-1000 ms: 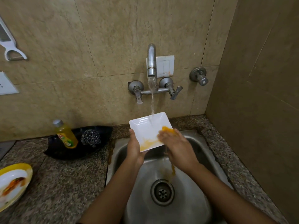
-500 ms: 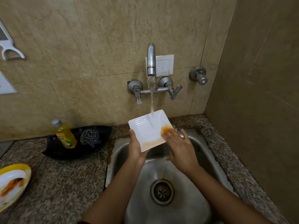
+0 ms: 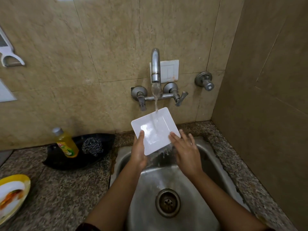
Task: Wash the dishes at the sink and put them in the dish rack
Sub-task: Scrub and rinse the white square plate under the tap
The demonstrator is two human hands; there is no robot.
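Your left grip pinches the wet plate by its rim; right grip touches it, fingers straight. Probably slick and rigid: hold opposite rims.

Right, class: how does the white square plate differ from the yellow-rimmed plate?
The white square plate has corners; the yellow-rimmed plate is rounded. The left hand holds the square one tilted under running water; the rimmed one lies on the counter. The square one looks clean; the rimmed one bears orange residue. Both are white inside.
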